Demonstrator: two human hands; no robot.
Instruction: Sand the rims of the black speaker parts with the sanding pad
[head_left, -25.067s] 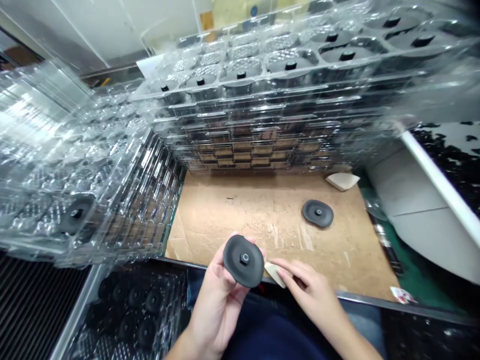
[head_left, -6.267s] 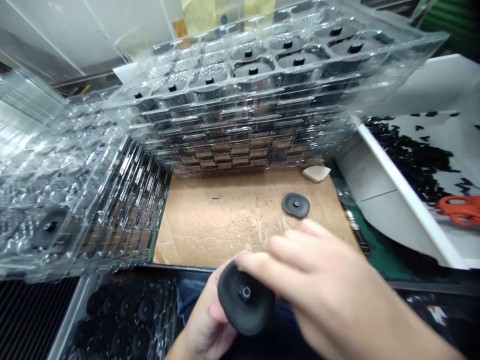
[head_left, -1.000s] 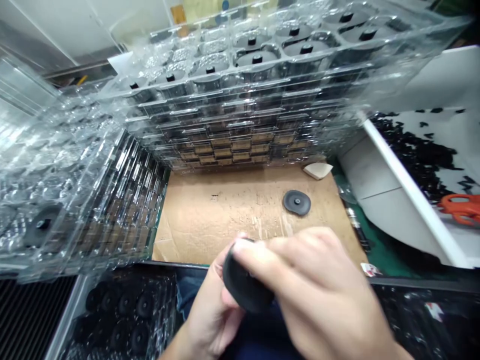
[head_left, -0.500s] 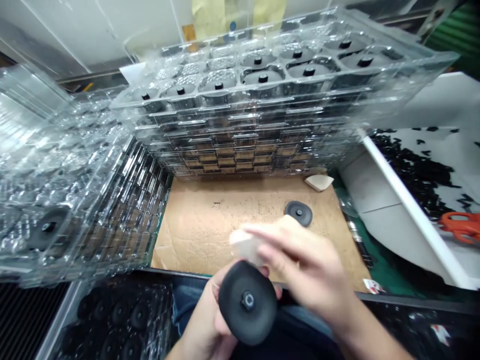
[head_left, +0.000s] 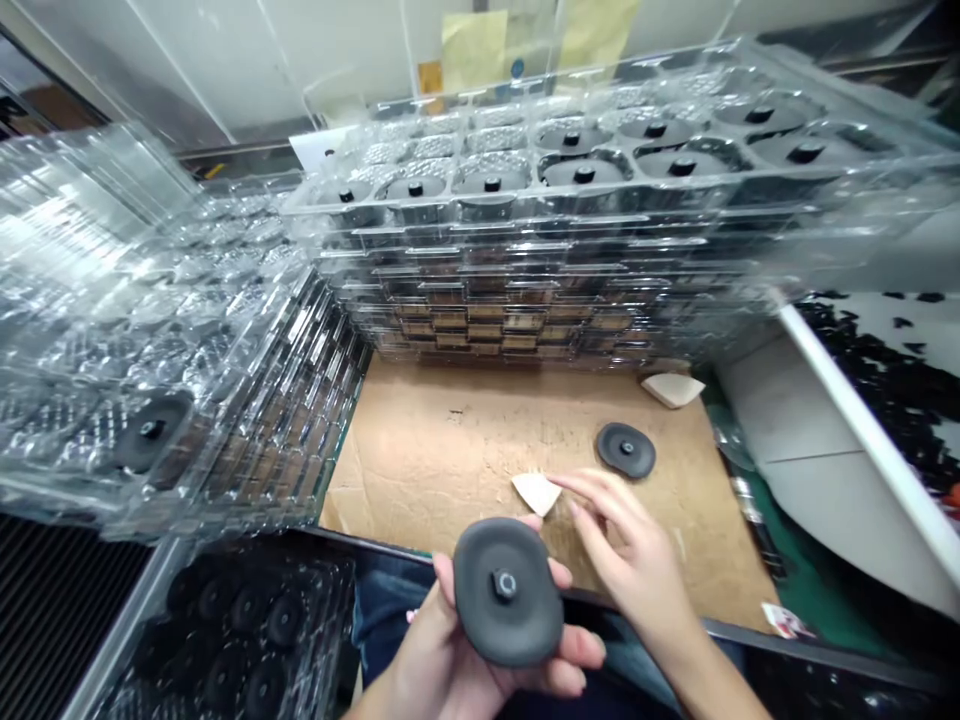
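My left hand (head_left: 480,640) grips a black rounded disc (head_left: 510,625) by its edge, fingers behind it. A small stub with a hole stands in the middle of its face, turned up toward me. My right hand (head_left: 622,540) is over the cardboard, thumb and forefinger apart. Its forefinger tip is at the right corner of a small white triangular piece (head_left: 536,492) lying on the cardboard; whether they touch I cannot tell. Beyond that hand, a second black disc (head_left: 626,452) lies flat. Another pale wedge-shaped piece (head_left: 673,389) is farther back.
Clear plastic trays (head_left: 480,225) stand stacked at the back, several pockets holding black discs. More stacked trays (head_left: 247,360) rise on the left. A tray of discs (head_left: 247,620) is low at left. At right, a white bin (head_left: 847,400) holds small black parts. Cardboard (head_left: 420,440) covers the work surface.
My right hand has lowered the white piece from beside the held disc onto the cardboard and let it go. My left hand still holds the disc. The whole view has shifted a little.
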